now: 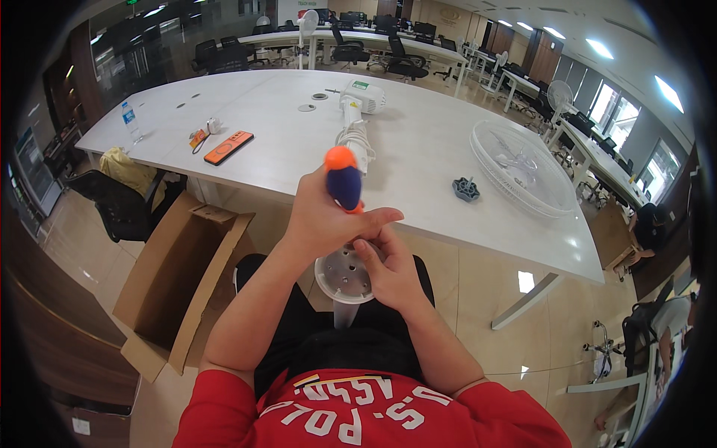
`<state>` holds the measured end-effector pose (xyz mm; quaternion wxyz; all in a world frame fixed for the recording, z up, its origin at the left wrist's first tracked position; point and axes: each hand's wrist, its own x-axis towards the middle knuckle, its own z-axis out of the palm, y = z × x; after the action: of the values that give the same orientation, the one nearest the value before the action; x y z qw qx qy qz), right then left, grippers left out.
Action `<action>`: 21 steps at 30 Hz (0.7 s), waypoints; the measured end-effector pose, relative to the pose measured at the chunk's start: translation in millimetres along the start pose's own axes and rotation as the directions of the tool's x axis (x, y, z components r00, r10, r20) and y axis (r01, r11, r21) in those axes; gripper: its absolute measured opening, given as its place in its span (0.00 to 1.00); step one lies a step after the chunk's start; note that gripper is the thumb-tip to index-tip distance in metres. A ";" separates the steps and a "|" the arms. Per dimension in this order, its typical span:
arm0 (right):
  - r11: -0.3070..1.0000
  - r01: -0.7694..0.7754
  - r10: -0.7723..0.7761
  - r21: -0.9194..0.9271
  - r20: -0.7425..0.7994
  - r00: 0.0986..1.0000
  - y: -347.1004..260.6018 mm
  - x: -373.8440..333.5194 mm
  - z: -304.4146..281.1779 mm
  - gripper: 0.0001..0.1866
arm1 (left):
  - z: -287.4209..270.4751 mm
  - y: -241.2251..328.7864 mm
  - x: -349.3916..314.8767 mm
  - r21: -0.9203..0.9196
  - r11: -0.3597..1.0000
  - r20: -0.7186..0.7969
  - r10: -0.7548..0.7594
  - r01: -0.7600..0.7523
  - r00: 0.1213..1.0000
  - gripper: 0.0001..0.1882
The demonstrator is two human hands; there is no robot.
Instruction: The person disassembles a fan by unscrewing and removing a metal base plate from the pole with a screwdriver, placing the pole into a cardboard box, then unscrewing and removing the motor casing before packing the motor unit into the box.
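Note:
My left hand [317, 213] is wrapped round the orange and navy handle of a screwdriver [343, 183], held upright in front of me at the table's near edge. The tool's lower end is hidden behind my hands. Just below, my right hand [388, 272] grips the rim of a round white plastic piece [340, 278] with several small holes, its thumb on top. A pale tube [345, 313] extends beneath that piece, between my legs. Beyond the screwdriver, a white fan motor [364, 97] on its neck lies on the table, next to a bundled white cable [355, 138].
On the white table [284, 97] are a clear round fan guard [523, 168], a grey knob [466, 189], an orange phone [229, 148] and a water bottle [131, 122]. An open cardboard box [175, 276] stands at my left, near a black chair [112, 201].

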<state>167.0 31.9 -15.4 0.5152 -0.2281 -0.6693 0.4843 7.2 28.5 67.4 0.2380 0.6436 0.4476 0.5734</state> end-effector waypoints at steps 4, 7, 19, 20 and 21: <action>0.984 -0.162 0.164 -0.070 0.028 0.986 -1.6 1.9 -7.0 0.10 | 1.5 -19.6 5.6 -0.116 0.967 0.050 0.232 -0.225 0.971 0.27; 0.978 -0.184 0.188 -0.099 0.035 0.982 0.7 1.4 -6.6 0.12 | 8.0 -24.3 11.1 -0.296 0.926 0.090 0.270 -0.233 0.959 0.28; 0.995 -0.082 0.080 0.052 0.055 0.995 2.2 -2.7 1.0 0.14 | 0.7 2.8 16.2 -0.160 0.982 0.084 0.115 -0.100 0.990 0.29; 0.997 -0.065 0.063 0.038 0.061 0.996 2.7 -3.7 1.9 0.14 | 4.1 3.3 15.9 -0.157 0.982 0.082 0.115 -0.101 0.990 0.29; 0.997 -0.065 0.062 0.038 0.062 0.996 3.3 -4.4 2.6 0.14 | 10.7 3.7 16.0 -0.182 0.974 0.039 0.145 -0.136 0.989 0.28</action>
<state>165.6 28.7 -20.5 0.4834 -0.2241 -0.6673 0.5204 17.6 42.4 76.4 0.2653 0.6643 0.3414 0.6097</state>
